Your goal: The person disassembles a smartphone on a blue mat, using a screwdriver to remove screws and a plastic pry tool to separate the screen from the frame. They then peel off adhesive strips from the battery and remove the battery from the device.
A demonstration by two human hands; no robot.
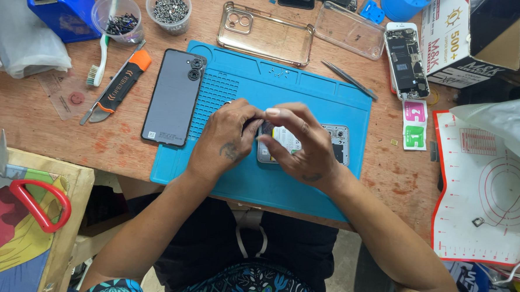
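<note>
Opened phone (307, 143), back off and insides up, lies on the blue repair mat (309, 95) at desk (120, 140) centre; left hand (225, 141) and right hand (304, 148) meet over its left end, fingertips in a narrow pinch-grip on the phone's edge, probably steadying it, any small part hidden. Removed grey back cover (171, 98) sits just left, half on the mat. Two clear cups (118, 17) (170, 8) at back hold screws; clear case (265, 34) empty; tweezers (349, 80) near.
</note>
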